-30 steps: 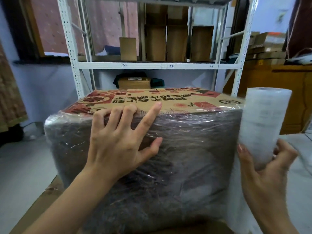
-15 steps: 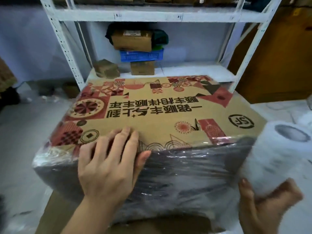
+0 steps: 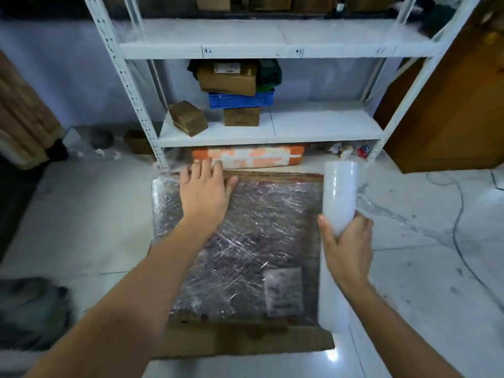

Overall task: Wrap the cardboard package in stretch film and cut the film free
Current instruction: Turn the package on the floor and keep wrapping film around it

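The cardboard package (image 3: 253, 241) lies on the floor below me, its upward face covered in shiny, wrinkled stretch film, with a pale label under the film near the front right. My left hand (image 3: 204, 190) rests flat with spread fingers on the package's far left edge. My right hand (image 3: 347, 244) grips the lower part of the white stretch film roll (image 3: 340, 195), held upright at the package's right side. A sheet of film (image 3: 331, 296) runs down from the roll along the package's right edge.
A flat brown cardboard sheet (image 3: 245, 341) lies under the package. A white metal shelf rack (image 3: 270, 126) with boxes and a blue crate stands just behind. An orange bundle (image 3: 248, 156) lies beneath it. A wooden cabinet (image 3: 450, 118) is at right, a cable (image 3: 461, 214) on the floor.
The view has swung from level to steeply down. The package has tipped away, so its wrapped side now faces up. My left hand slid to its far edge; the roll stays in my right hand.
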The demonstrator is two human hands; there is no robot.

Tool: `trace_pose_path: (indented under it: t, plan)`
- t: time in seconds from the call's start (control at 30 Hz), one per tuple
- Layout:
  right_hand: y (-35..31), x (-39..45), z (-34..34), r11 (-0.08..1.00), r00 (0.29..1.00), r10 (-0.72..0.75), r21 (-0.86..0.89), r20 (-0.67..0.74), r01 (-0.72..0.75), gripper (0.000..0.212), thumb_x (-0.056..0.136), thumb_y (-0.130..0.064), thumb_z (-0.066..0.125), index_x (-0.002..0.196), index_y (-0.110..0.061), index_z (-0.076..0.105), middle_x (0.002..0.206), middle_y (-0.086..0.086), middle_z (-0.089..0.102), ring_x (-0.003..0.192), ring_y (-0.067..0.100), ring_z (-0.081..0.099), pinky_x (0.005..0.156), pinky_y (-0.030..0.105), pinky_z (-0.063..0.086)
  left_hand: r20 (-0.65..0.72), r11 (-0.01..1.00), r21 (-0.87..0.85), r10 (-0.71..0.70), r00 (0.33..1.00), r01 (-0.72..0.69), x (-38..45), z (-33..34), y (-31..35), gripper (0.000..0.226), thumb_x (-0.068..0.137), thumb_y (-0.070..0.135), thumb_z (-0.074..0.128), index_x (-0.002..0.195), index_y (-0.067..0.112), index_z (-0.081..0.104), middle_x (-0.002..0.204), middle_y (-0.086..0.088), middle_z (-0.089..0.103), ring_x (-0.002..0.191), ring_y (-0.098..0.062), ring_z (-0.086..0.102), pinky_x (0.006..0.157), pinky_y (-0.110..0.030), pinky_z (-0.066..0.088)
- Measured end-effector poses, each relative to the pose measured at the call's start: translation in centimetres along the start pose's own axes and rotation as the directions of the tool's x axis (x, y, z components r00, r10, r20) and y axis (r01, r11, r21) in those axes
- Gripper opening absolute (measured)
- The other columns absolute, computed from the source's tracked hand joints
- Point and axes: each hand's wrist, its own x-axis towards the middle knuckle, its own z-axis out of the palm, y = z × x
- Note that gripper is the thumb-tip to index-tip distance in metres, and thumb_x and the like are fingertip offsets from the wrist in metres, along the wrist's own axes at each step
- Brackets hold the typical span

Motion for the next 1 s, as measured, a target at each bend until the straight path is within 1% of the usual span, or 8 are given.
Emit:
trace_pose_path:
  t: [0.1,0.17,0.33,0.4,0.5,0.63,0.8,1.0]
  plan:
    - [-1.0,2.6,-0.2,0.997,0.998,-0.014,-0.070,0.062,0.018,0.060,0.088,-0.050,0.055,0.117,0.001,0.043,0.115,0.021,0.050,0.105,0.037,0.050,0.077,0.044,0.045,0.058,0.992,0.057,0.108,0.993,-0.111,0.0,-1.7,2.0,0.062,0.101,0.047,0.010,0.152,0.012,0.008,0.160,-0.006,0.005,0.148,-0.023,0.005,0.118,-0.042,-0.002]
    - [-1.6,3.7,-0.2,0.993,0.995,-0.030,-0.115,0.094,0.040,0.061,0.089,-0.050,0.053,0.116,0.004,0.043,0.115,0.023,0.051,0.105,0.039,0.049,0.076,0.043,0.044,0.152,0.968,0.071,0.226,0.962,-0.239,-1.0,-1.2,2.7,0.058,0.098,0.049,-0.005,0.146,0.019,-0.018,0.151,-0.004,-0.025,0.145,-0.021,-0.017,0.117,-0.044,-0.012]
    - [-1.9,5.2,0.3,0.988,0.989,-0.006,-0.150,0.145,0.028,0.064,0.088,-0.055,0.050,0.116,0.002,0.041,0.117,0.020,0.050,0.106,0.037,0.048,0.072,0.041,0.043,0.280,0.989,0.069,0.108,0.954,-0.132,-1.2,2.9,1.9,0.060,0.089,0.055,-0.018,0.139,0.028,-0.037,0.151,-0.006,-0.035,0.137,-0.024,-0.034,0.117,-0.054,-0.005]
    - [-1.6,5.5,0.6,0.989,0.988,0.005,-0.145,0.156,0.018,0.065,0.086,-0.057,0.051,0.118,-0.001,0.041,0.119,0.016,0.049,0.108,0.034,0.047,0.072,0.041,0.043,0.215,0.991,0.040,0.116,0.970,-0.128,-1.0,4.6,1.7,0.062,0.088,0.056,-0.017,0.141,0.029,-0.034,0.153,-0.005,-0.030,0.138,-0.022,-0.033,0.115,-0.058,-0.001]
    - [-1.9,6.1,0.7,0.994,0.982,0.026,-0.109,0.186,-0.006,0.064,0.081,-0.051,0.061,0.120,-0.004,0.043,0.117,0.012,0.050,0.109,0.032,0.047,0.076,0.041,0.044,0.104,0.995,-0.002,0.100,0.990,-0.100,-0.5,6.5,1.6,0.064,0.094,0.056,0.001,0.152,0.028,-0.007,0.160,-0.006,-0.004,0.147,-0.021,-0.010,0.112,-0.064,0.006]
    - [-1.1,7.1,0.2,0.998,0.946,0.056,-0.029,0.320,-0.049,0.063,0.079,-0.047,0.065,0.124,-0.009,0.044,0.114,0.005,0.046,0.108,0.026,0.048,0.081,0.039,0.046,-0.013,0.989,-0.074,0.128,0.992,-0.129,0.4,8.1,1.8,0.062,0.096,0.052,0.014,0.151,0.027,0.000,0.160,-0.007,0.006,0.147,-0.023,0.003,0.111,-0.064,0.005]
    - [-1.1,6.3,-1.6,0.921,0.952,-0.067,-0.349,0.300,0.174,0.064,0.077,-0.064,0.054,0.107,-0.008,0.052,0.105,0.008,0.057,0.100,0.026,0.052,0.085,0.040,0.040,-0.122,0.978,-0.156,0.123,0.985,-0.142,-0.3,9.5,1.7,0.069,0.093,0.048,0.026,0.153,0.028,-0.003,0.160,-0.004,-0.001,0.147,-0.025,0.008,0.112,-0.066,0.001]
    - [-2.0,4.0,-2.4,0.999,0.935,0.030,0.024,0.353,-0.041,0.056,0.076,-0.046,0.069,0.104,-0.022,0.028,0.095,-0.007,0.051,0.076,0.014,0.054,0.064,0.031,0.051,-0.130,0.982,-0.150,0.096,0.987,-0.116,-0.1,9.9,1.8,0.073,0.092,0.048,0.025,0.153,0.024,-0.007,0.160,-0.001,-0.012,0.148,-0.021,-0.003,0.113,-0.063,-0.005]
